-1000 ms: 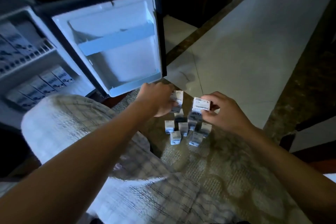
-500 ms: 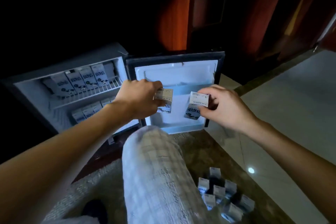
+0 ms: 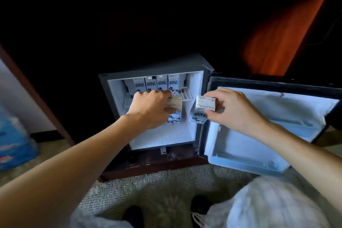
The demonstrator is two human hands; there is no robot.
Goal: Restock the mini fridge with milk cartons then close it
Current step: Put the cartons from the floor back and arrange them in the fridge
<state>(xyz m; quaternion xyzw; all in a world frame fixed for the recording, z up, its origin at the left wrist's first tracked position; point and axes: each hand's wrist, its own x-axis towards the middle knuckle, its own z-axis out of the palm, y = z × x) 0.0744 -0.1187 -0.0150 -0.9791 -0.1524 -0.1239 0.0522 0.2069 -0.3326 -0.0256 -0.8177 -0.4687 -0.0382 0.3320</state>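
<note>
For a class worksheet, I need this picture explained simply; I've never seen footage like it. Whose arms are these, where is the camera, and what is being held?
No machine here: a person wears a camera on the head, so you look forward and down along their own arms. The left hand grips one milk carton and the right hand pinches a second carton, both at the opening of the mini fridge. A row of cartons stands on its upper wire shelf. The fridge door is swung open to the right. Carpet lies below.
</note>
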